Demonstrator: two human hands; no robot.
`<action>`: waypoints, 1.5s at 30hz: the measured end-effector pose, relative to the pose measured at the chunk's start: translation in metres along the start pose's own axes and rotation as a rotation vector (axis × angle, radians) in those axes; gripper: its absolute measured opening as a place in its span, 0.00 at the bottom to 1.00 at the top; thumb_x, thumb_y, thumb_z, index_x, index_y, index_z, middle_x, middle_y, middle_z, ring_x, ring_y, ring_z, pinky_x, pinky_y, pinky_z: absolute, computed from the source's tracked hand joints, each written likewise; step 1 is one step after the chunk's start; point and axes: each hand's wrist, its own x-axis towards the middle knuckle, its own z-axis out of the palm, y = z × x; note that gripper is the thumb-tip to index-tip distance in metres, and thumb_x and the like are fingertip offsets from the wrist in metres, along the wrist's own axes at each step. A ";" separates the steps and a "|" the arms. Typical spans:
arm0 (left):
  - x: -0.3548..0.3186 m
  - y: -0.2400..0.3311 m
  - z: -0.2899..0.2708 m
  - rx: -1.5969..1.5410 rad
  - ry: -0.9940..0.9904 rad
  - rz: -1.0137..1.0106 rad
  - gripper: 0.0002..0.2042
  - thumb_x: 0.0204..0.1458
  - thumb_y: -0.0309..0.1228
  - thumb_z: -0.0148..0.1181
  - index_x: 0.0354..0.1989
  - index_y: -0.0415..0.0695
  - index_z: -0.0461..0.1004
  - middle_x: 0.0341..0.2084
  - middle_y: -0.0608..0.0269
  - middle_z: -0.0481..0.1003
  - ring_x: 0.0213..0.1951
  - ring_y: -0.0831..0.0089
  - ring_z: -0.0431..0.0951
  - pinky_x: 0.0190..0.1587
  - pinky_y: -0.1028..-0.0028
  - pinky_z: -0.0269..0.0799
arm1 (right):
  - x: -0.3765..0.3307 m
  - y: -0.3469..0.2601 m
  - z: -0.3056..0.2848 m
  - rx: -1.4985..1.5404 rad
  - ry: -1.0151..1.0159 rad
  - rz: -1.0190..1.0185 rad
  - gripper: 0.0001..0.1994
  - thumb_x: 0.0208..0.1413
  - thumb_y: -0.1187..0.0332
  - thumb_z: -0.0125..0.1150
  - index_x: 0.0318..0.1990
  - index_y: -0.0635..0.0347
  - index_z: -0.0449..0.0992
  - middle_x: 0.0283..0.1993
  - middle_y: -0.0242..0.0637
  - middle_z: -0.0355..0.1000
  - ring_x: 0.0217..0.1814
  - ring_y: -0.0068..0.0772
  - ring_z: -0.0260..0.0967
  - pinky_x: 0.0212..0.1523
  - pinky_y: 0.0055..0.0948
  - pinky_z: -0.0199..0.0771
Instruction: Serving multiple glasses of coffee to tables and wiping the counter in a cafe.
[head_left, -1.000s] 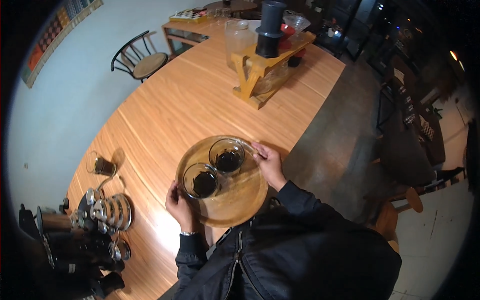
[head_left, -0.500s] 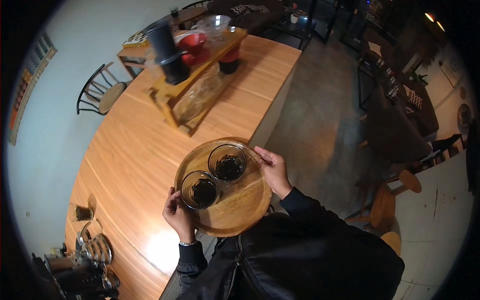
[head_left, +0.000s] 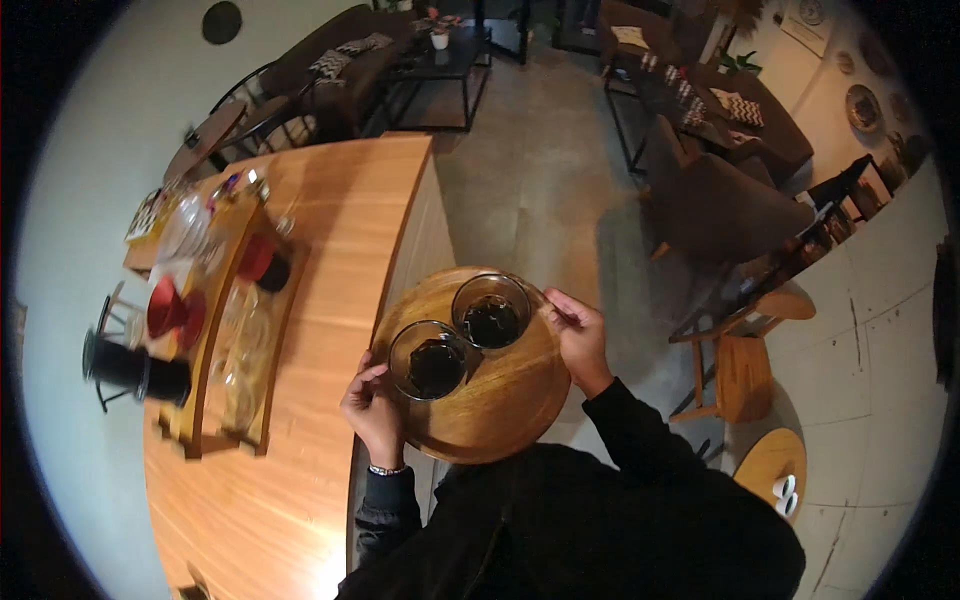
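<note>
Between my hands is a round wooden tray point(head_left: 510, 405), held out in front of my body. My left hand point(head_left: 375, 410) grips its left rim, fingers closed on the edge. On the opposite rim my right hand point(head_left: 582, 338) has hold too, its thumb on top and the other fingers partly hidden. Two clear glasses with dark liquid stand upright on the tray, close together. One glass point(head_left: 428, 360) is nearer my left hand; the other glass point(head_left: 491, 311) is farther away, toward the right.
A wooden counter point(head_left: 340, 230) runs along my left, bearing a wooden rack point(head_left: 215, 330) with a red dripper point(head_left: 172, 308) and a black cylindrical brewer point(head_left: 135, 370). Grey floor point(head_left: 510, 190) stretches ahead. To the right are an armchair point(head_left: 700, 200), a wooden chair point(head_left: 742, 375) and a round table point(head_left: 775, 465).
My view has swung to the right, so the counter and rack now lie farther left and more floor and seating show ahead. Both hands still hold the tray with its two glasses.
</note>
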 end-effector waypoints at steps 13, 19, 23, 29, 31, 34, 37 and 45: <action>0.170 -0.035 0.273 -0.051 -0.295 -0.086 0.15 0.50 0.09 0.46 0.28 0.36 0.81 0.45 0.47 0.81 0.50 0.65 0.79 0.56 0.69 0.71 | 0.224 0.006 -0.098 -0.038 0.321 0.160 0.18 0.58 0.83 0.54 0.57 0.72 0.74 0.55 0.44 0.76 0.57 0.31 0.73 0.60 0.28 0.69; 0.263 -0.049 0.394 0.084 -0.339 -0.073 0.14 0.50 0.09 0.46 0.27 0.35 0.80 0.44 0.49 0.81 0.49 0.66 0.80 0.56 0.69 0.71 | 0.364 0.019 -0.126 -0.039 0.325 0.185 0.19 0.57 0.83 0.54 0.57 0.73 0.73 0.58 0.47 0.74 0.58 0.33 0.72 0.60 0.30 0.69; 0.332 -0.086 0.469 -0.004 -0.330 -0.050 0.14 0.49 0.09 0.46 0.28 0.34 0.80 0.44 0.49 0.81 0.50 0.66 0.79 0.57 0.69 0.71 | 0.468 0.039 -0.137 0.014 0.307 0.152 0.19 0.58 0.82 0.54 0.58 0.73 0.73 0.58 0.47 0.74 0.58 0.33 0.72 0.60 0.29 0.69; 0.432 -0.108 0.582 0.003 -0.294 -0.011 0.13 0.49 0.08 0.48 0.28 0.35 0.80 0.44 0.49 0.81 0.50 0.67 0.79 0.56 0.70 0.71 | 0.637 0.053 -0.145 -0.035 0.256 0.090 0.16 0.58 0.80 0.58 0.54 0.73 0.76 0.51 0.44 0.78 0.52 0.31 0.76 0.56 0.29 0.73; 0.465 -0.115 0.624 -0.049 -0.269 -0.024 0.13 0.48 0.07 0.49 0.28 0.35 0.79 0.44 0.48 0.81 0.50 0.66 0.79 0.55 0.69 0.71 | 0.693 0.050 -0.147 -0.122 0.230 0.030 0.14 0.59 0.79 0.58 0.52 0.72 0.77 0.49 0.43 0.79 0.50 0.30 0.76 0.54 0.28 0.74; 0.515 -0.126 0.681 0.021 -0.233 0.070 0.12 0.48 0.07 0.50 0.27 0.36 0.78 0.44 0.48 0.81 0.49 0.65 0.80 0.53 0.70 0.73 | 0.781 0.084 -0.156 -0.008 0.223 0.022 0.14 0.59 0.78 0.57 0.52 0.71 0.78 0.46 0.41 0.80 0.46 0.27 0.76 0.51 0.27 0.75; 0.573 -0.151 0.719 -0.038 -0.228 -0.008 0.11 0.50 0.08 0.51 0.28 0.36 0.77 0.46 0.46 0.80 0.48 0.65 0.80 0.52 0.70 0.73 | 0.859 0.079 -0.152 -0.113 0.217 0.127 0.16 0.57 0.82 0.56 0.53 0.70 0.78 0.50 0.40 0.78 0.50 0.26 0.75 0.53 0.25 0.73; 0.738 -0.225 0.849 -0.025 -0.293 -0.086 0.12 0.51 0.09 0.46 0.32 0.34 0.77 0.48 0.44 0.78 0.50 0.65 0.79 0.56 0.69 0.71 | 1.055 0.122 -0.140 -0.079 0.284 0.022 0.14 0.56 0.82 0.55 0.50 0.69 0.80 0.43 0.38 0.81 0.41 0.22 0.76 0.45 0.24 0.75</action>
